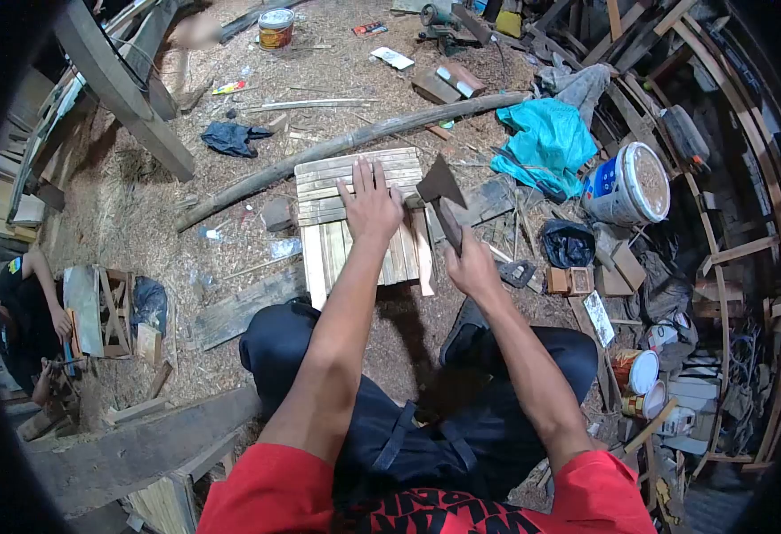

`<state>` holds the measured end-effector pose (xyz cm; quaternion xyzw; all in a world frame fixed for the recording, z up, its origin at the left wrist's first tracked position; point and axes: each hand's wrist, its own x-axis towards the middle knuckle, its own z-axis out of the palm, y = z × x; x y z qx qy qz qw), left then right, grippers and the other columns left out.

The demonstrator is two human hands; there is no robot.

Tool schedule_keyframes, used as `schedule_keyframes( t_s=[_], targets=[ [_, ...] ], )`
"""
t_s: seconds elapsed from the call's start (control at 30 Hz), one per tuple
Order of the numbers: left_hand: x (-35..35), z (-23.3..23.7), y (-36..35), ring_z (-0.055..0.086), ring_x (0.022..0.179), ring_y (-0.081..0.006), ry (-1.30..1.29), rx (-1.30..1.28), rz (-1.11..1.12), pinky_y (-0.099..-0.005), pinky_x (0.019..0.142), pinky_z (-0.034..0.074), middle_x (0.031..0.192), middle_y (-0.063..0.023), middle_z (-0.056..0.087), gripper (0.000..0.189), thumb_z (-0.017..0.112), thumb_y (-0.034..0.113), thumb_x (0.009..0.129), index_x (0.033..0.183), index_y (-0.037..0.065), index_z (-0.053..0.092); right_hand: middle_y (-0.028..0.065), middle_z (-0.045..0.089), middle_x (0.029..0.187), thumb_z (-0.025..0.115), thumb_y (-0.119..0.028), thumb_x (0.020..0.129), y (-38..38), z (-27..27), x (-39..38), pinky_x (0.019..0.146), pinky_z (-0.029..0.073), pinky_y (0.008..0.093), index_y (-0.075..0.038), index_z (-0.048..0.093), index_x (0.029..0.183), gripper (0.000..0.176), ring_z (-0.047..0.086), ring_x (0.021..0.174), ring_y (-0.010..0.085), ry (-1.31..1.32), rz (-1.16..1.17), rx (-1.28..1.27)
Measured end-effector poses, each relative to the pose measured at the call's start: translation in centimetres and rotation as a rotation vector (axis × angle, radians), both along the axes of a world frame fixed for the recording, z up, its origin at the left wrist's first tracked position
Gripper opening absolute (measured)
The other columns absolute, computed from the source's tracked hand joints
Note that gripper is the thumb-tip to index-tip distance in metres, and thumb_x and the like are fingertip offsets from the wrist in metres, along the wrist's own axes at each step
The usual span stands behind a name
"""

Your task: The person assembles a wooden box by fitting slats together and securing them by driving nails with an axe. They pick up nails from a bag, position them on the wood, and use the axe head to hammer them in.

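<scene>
Head view, seated on the shavings-covered floor.
- Left hand (370,203): fingers spread wide, palm flat on the slatted wooden panel (328,182).
- Right hand (472,267): closed round the handle of a hatchet (444,203), blade raised just beside the panel's right edge.
- Panel lies on the floor ahead of my knees, against a long pole (257,173).

I judge the slats mostly laid. One right-hand strip splays out, so the edge looks unfinished.

A co-worker (16,320) sits well apart, far left.
</scene>
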<state>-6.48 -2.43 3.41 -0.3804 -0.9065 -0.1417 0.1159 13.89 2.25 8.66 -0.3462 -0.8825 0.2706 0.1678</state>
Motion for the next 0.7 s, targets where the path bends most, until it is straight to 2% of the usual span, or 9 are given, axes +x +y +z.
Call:
schedule_keyframes(
  t_s=[0.2, 0.3, 0.43, 0.47, 0.57, 0.7],
  targets=[
    [-0.2, -1.4, 0.1, 0.024, 0.149, -0.0285, 0.01, 0.04, -0.015, -0.0602, 0.118, 0.014, 0.159, -0.0165, 0.031, 0.063, 0.045, 0.039, 0.097, 0.15, 0.007, 0.038, 0.0358, 0.064, 0.085, 0.061, -0.015, 0.089, -1.1, 1.9, -0.1, 0.074, 0.05, 0.0574, 0.007, 0.05, 0.11, 0.033, 0.062, 0.083, 0.0548, 0.167, -0.038, -0.014],
    [0.0, -0.7, -0.1, 0.025, 0.148, -0.0293, -0.006, 0.038, -0.01, -0.0606, 0.118, 0.015, 0.158, -0.0167, 0.031, 0.062, 0.045, 0.038, 0.097, 0.15, 0.007, 0.038, 0.0364, 0.063, 0.086, 0.061, -0.018, 0.089, -0.2, -0.7, 0.7, 0.077, 0.05, 0.0582, 0.007, 0.05, 0.112, 0.036, 0.062, 0.086, 0.055, -0.019, -0.002, -0.062],
    [0.2, -0.1, -0.4, 0.027, 0.148, -0.0302, 0.01, 0.08, -0.035, -0.0603, 0.118, 0.015, 0.158, -0.0171, 0.032, 0.061, 0.043, 0.035, 0.097, 0.15, 0.005, 0.037, 0.0371, 0.063, 0.088, 0.061, -0.023, 0.089, 0.1, -1.7, 1.1, 0.082, 0.048, 0.0593, 0.007, 0.054, 0.112, 0.038, 0.061, 0.091, 0.0557, -0.05, -0.069, -0.131],
    [0.3, 0.2, -0.8, 0.028, 0.147, -0.0301, -0.065, 0.074, -0.09, -0.0603, 0.118, 0.015, 0.158, -0.0173, 0.032, 0.06, 0.044, 0.033, 0.098, 0.149, 0.004, 0.037, 0.0345, 0.064, 0.089, 0.063, -0.031, 0.093, 0.1, -2.3, 1.1, 0.078, 0.048, 0.0562, 0.003, 0.057, 0.107, 0.037, 0.061, 0.092, 0.0531, -0.056, -0.128, -0.136],
    [0.6, -1.2, -2.5, 0.023, 0.15, -0.0291, -0.044, 0.17, -0.338, -0.0593, 0.119, 0.013, 0.161, -0.0134, 0.028, 0.06, 0.045, 0.032, 0.097, 0.15, 0.004, 0.036, 0.0374, 0.063, 0.09, 0.058, -0.027, 0.094, -0.6, 0.6, 0.3, 0.082, 0.049, 0.0588, 0.006, 0.056, 0.111, 0.037, 0.06, 0.092, 0.0557, 0.04, -0.168, -0.146],
    [4.6, -1.8, -6.5, 0.021, 0.15, -0.0277, -0.058, 0.055, -0.289, -0.0597, 0.119, 0.009, 0.162, -0.0136, 0.025, 0.066, 0.047, 0.042, 0.097, 0.152, 0.007, 0.034, 0.0361, 0.064, 0.091, 0.058, -0.024, 0.094, -0.3, 3.1, 0.1, 0.08, 0.048, 0.0585, 0.005, 0.05, 0.119, 0.039, 0.061, 0.091, 0.0552, 0.278, -0.045, -0.075]
  ],
)
